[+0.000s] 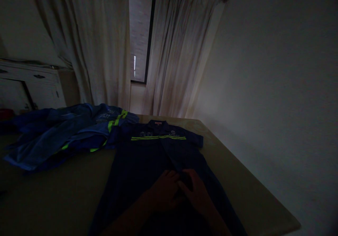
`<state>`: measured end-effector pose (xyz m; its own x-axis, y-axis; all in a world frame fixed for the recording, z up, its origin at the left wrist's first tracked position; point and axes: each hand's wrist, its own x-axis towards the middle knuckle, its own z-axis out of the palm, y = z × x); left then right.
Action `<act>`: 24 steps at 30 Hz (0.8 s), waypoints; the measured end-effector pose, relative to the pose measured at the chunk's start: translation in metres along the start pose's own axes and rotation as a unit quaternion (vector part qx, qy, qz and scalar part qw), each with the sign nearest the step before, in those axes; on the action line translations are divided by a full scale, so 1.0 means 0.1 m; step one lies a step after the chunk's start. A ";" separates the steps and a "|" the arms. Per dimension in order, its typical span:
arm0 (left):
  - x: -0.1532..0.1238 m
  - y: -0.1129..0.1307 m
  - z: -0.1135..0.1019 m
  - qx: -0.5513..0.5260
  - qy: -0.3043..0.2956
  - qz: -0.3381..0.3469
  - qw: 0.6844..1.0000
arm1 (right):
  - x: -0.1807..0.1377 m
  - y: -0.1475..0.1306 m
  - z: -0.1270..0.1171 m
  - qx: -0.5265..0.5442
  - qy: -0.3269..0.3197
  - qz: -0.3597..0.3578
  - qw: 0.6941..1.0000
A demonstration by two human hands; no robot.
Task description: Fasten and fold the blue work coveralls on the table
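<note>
The left hand (166, 191) and right hand (198, 193) seem to be pinching the placket of the dark shirt (137, 169). Holding its cloth flat and taut seems wise.

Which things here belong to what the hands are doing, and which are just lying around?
In hand: dark shirt spread flat on the table; left hand and right hand meeting at its front opening.
Lying about: heap of blue shirts beside it; curtains; white cabinet.
</note>
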<state>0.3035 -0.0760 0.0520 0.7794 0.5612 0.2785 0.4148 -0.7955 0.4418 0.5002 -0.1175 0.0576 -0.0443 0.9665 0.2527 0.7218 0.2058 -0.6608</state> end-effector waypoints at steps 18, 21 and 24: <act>-0.82 -0.51 -0.93 -0.210 -0.053 -0.198 0.956 | -0.16 -0.14 0.02 0.060 -0.144 -0.020 0.988; -0.81 -1.16 -1.17 -0.059 0.136 -0.327 0.933 | -0.18 -0.19 0.02 0.028 -0.186 -0.079 0.979; -0.86 -1.78 -1.33 0.087 0.293 -0.434 0.848 | -0.17 -0.26 0.05 -0.035 -0.216 -0.121 0.968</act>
<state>0.1009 0.0476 0.0628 -0.2003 0.9291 0.3110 0.8158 -0.0176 0.5781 0.4785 -0.1388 0.0666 -0.4912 0.8686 0.0646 0.6987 0.4373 -0.5662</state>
